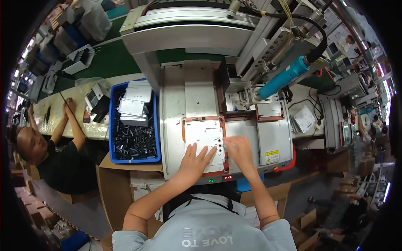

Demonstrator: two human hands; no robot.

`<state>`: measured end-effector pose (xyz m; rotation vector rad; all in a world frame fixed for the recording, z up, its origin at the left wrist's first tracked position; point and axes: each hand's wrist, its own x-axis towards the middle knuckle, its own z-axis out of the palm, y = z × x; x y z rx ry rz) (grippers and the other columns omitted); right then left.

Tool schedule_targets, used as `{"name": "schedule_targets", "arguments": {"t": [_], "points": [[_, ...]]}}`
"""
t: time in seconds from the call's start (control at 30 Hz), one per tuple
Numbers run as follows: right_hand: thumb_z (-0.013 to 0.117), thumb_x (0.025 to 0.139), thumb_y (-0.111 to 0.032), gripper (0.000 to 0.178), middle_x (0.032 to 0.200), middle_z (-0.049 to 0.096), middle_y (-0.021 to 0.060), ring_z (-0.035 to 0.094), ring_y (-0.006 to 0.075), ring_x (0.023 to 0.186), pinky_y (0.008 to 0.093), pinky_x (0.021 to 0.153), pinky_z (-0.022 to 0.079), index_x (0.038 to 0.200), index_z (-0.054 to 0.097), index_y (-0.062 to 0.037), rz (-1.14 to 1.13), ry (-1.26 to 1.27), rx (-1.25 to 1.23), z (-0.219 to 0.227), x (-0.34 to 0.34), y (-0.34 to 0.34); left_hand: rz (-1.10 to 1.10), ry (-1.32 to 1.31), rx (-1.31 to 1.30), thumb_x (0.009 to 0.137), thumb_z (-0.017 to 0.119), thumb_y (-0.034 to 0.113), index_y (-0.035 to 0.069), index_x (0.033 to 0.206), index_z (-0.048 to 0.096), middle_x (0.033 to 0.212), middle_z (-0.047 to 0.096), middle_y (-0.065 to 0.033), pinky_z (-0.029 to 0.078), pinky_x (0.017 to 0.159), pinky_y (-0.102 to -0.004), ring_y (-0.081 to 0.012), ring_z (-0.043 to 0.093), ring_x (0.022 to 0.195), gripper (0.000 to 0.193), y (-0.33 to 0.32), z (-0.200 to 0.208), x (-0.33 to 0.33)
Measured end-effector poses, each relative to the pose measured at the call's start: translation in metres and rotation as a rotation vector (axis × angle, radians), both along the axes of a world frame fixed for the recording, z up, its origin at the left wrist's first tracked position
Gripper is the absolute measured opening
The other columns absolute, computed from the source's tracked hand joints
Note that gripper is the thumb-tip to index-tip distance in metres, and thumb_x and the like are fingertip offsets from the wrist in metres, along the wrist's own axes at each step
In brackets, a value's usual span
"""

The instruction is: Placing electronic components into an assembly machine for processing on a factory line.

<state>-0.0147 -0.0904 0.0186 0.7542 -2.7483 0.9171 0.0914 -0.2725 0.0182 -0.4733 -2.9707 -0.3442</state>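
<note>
A white rectangular panel (201,130) with several dark round holes along its right side lies in a reddish-brown fixture (217,172) on the machine bed. My left hand (194,164) rests on the panel's lower part, fingers spread, the tips near the holes. My right hand (239,150) is at the panel's right edge beside the holes, its fingers curled together. Whatever it pinches, if anything, is too small or hidden. Left of the machine is a blue bin (112,144) holding small black parts (135,140) and a stack of white panels (133,106).
A teal cylindrical screwdriver (284,77) hangs at an angle from the machine frame, over a second fixture (270,119). A metal beam (188,39) spans the back. Another person (54,154) sits at a table on the left. White plates (305,118) lie at the right.
</note>
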Motion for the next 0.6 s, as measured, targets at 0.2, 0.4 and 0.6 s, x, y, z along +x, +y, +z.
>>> {"name": "schedule_targets", "arguments": {"t": [0.2, 0.4, 0.6], "points": [[0.06, 0.085, -0.015, 0.024, 0.082, 0.058, 0.0083, 0.055, 0.02, 0.08, 0.0273, 0.073, 0.044, 0.108, 0.067, -0.0066, 0.046, -0.416, -0.356, -0.01, -0.063, -0.02, 0.043, -0.083, -0.038, 0.084, 0.062, 0.029, 0.011, 0.139, 0.039, 0.125, 0.056, -0.0131, 0.036, 0.097, -0.0533, -0.0459, 0.05, 0.11, 0.062, 0.007, -0.003, -0.004], [0.068, 0.078, -0.012, 0.024, 0.077, 0.053, -0.0033, 0.045, 0.005, 0.071, 0.0206, 0.064, 0.038, 0.101, 0.067, -0.0055, 0.147, -0.721, -0.535, -0.023, -0.083, -0.023, 0.054, -0.072, 0.037, 0.084, 0.062, 0.029, 0.01, 0.135, 0.044, 0.125, 0.057, -0.0133, 0.038, 0.096, -0.052, -0.0464, 0.051, 0.11, 0.058, 0.007, 0.001, -0.006], [0.069, 0.08, -0.014, 0.033, 0.083, 0.055, 0.0019, 0.047, 0.0096, 0.069, 0.0223, 0.063, 0.041, 0.11, 0.06, -0.0039, -0.049, -0.432, -0.484, -0.008, -0.046, -0.018, 0.125, -0.07, 0.036, 0.08, 0.067, 0.037, 0.01, 0.133, 0.046, 0.131, 0.049, -0.0146, 0.038, 0.097, -0.0534, -0.0454, 0.043, 0.118, 0.063, 0.018, 0.0, 0.0]]}}
